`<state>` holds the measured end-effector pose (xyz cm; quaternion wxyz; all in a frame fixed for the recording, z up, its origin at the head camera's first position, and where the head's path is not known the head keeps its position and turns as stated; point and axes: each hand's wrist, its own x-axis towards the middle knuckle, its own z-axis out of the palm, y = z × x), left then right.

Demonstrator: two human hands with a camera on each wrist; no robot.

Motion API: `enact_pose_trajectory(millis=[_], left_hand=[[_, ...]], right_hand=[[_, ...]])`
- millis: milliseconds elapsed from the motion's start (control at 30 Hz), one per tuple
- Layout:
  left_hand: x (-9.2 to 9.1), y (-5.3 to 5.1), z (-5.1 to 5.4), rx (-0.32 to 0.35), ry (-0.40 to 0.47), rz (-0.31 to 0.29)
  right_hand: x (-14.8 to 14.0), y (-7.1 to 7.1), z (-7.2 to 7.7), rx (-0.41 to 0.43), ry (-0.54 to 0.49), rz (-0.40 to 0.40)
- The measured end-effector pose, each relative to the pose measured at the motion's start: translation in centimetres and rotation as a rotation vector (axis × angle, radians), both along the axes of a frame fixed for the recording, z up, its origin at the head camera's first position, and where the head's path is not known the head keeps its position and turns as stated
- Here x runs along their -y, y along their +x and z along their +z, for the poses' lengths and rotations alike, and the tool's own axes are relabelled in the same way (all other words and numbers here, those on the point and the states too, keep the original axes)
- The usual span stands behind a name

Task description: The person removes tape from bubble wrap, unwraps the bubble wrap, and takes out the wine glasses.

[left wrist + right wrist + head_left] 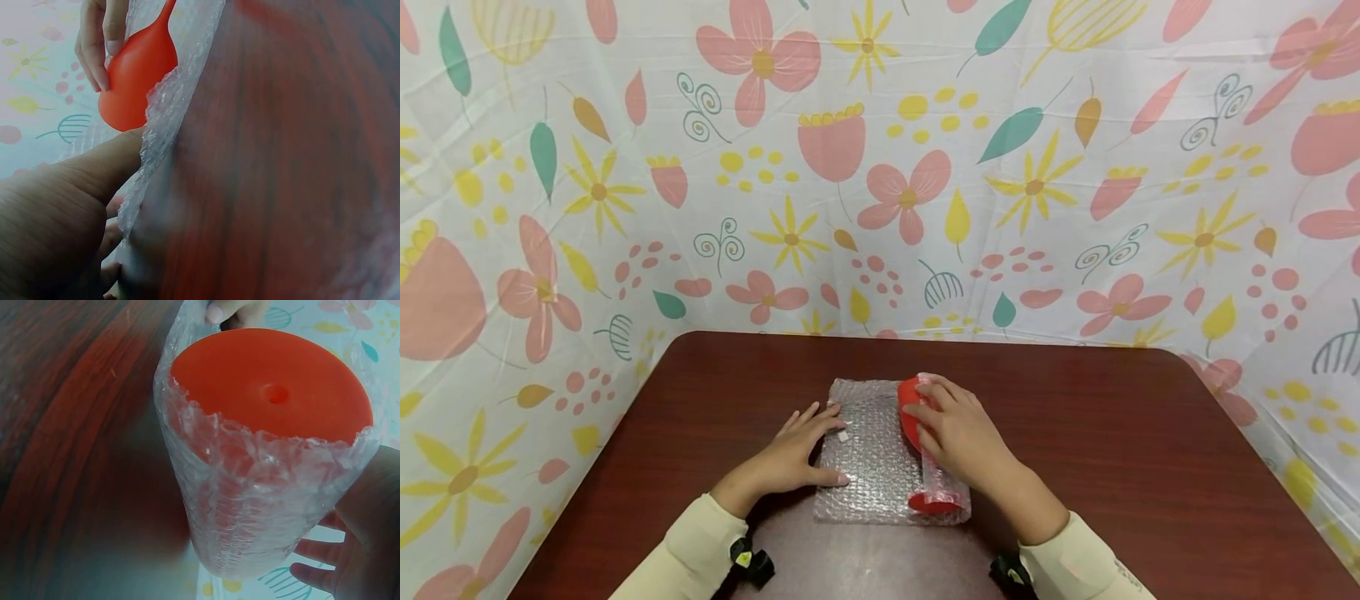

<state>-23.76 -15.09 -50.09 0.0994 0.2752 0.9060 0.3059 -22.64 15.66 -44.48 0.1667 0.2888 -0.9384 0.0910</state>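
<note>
A red stemmed goblet (908,414) lies on its side along the right part of a bubble wrap sheet (876,467). Its round base (312,381) has a small hole in the middle and points toward the near edge. Bubble wrap is folded over the stem and part of the bowl (134,81). My right hand (966,429) curls over the goblet from the right and holds it with the folded wrap. With fingers spread, my left hand (793,454) rests on the left edge of the sheet, thumb (112,159) on the wrap.
The dark red-brown table (737,367) has rounded far corners. A flower-patterned cloth (880,208) hangs behind it and along both sides. A small white patch (843,436) shows on the sheet by the left fingers. Black straps (752,562) sit at my wrists.
</note>
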Motion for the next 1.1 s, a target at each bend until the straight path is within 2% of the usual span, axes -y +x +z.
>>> enact_pose_trajectory(millis=[267,500,733,1100], left_hand=[[0.09,0.05,0.03,-0.007,-0.001,-0.002],[0.26,0.08,0.10,-0.002,-0.007,0.002],[0.49,0.23,0.28,0.011,-0.010,0.001],[0.83,0.17,0.14,0.013,-0.010,-0.001]], right_hand=[[-0.08,0.15,-0.12,0.004,-0.006,-0.005],[0.01,0.21,-0.27,0.010,-0.041,0.033],[-0.12,0.43,-0.19,0.045,-0.034,0.011],[-0.66,0.40,-0.21,0.023,-0.015,0.013]])
